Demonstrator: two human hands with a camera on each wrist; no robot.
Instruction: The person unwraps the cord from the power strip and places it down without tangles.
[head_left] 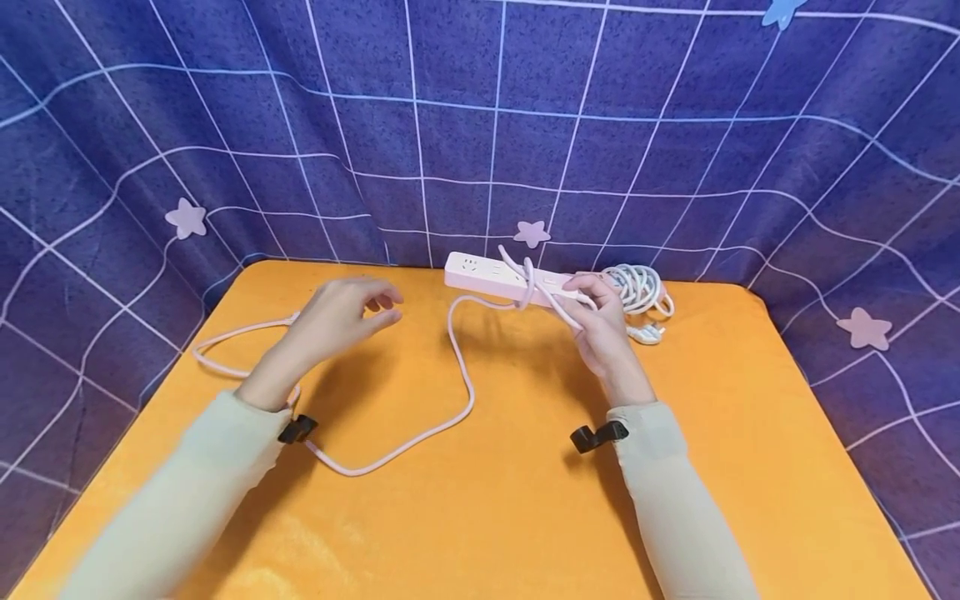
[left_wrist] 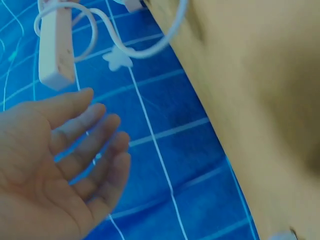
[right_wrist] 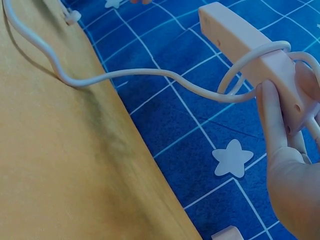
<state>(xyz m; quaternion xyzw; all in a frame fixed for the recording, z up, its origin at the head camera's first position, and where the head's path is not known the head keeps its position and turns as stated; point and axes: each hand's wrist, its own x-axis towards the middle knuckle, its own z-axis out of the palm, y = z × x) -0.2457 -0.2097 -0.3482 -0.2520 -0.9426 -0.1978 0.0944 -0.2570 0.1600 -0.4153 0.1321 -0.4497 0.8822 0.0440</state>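
Observation:
My right hand (head_left: pixel 602 321) grips one end of a white power strip (head_left: pixel 480 275), holding it raised over the far part of the table. The strip's cord (head_left: pixel 467 375) loops round its middle, then hangs to the table and runs left. In the right wrist view, fingers press along the side of the strip (right_wrist: pixel 240 37), and the cord loop (right_wrist: pixel 245 62) circles it close by. My left hand (head_left: pixel 341 312) hovers to the left of the strip, fingers loosely bent and holding nothing. The left wrist view shows its palm (left_wrist: pixel 45 180) bare, below the strip's free end (left_wrist: pixel 57 55).
A coiled white cable (head_left: pixel 637 289) with a plug (head_left: pixel 647 333) lies at the back right, behind my right hand. The strip's cord end (head_left: pixel 292 318) lies at the left, partly behind my left hand. A blue grid-patterned curtain (head_left: pixel 457 142) borders the orange table (head_left: pixel 480 517).

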